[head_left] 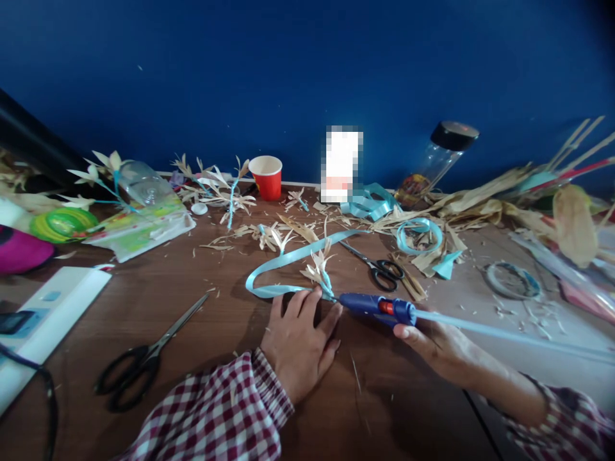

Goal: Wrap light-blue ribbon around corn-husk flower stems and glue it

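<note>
My right hand (432, 346) is wrapped round a blue glue gun (365, 304), with a long pale glue stick (480, 325) running out of its back end. The gun's nozzle points left, touching or very close to the lower end of a small husk flower (319, 266) with a light blue stem. Flat on the table, my left hand (298, 336) has its fingers spread. Its fingertips press on or beside the end of a light blue ribbon (288, 257), which loops away behind them. What lies under the fingertips is hidden.
Black-handled scissors (139, 368) lie at the left, and a second pair (379, 269) lies behind the glue gun. A power strip (62, 307) sits at the left edge. Along the wall stand a red paper cup (266, 182) and a tilted jar (432, 166), among husk strips (509, 205).
</note>
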`<state>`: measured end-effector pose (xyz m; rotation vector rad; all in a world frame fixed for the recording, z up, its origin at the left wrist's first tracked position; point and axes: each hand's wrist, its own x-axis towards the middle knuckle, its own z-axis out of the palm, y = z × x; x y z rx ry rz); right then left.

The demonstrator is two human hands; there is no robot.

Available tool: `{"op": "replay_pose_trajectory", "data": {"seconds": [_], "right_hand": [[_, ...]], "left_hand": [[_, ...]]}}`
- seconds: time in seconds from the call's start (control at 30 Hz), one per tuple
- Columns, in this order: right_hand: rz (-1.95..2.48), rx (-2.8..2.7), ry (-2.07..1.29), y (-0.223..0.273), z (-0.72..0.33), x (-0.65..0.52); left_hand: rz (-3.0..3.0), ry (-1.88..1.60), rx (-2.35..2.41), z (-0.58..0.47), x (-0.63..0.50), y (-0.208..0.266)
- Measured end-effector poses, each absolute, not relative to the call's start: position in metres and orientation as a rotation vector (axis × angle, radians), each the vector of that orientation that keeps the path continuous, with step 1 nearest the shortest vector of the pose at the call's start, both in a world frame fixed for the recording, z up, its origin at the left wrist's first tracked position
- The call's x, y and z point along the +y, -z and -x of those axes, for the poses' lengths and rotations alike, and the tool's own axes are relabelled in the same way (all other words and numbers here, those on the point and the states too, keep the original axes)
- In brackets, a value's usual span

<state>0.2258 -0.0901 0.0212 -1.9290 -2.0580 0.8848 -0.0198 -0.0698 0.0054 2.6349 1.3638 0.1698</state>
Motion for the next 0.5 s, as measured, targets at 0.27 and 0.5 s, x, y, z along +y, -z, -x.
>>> {"op": "replay_pose_trajectory", "data": {"seconds": [0.27, 0.5], "right_hand": [[1.896, -2.026, -0.85, -0.017, -0.234, -0.094], [2.024, -1.763, -0.546, -0.03, -0.273, -0.093]], "left_hand": [[-2.656, -0.212, 1.352, 0.02, -0.069, -0.004], [-2.679, -0.255, 1.372, 0.02, -0.067, 0.0]]}}
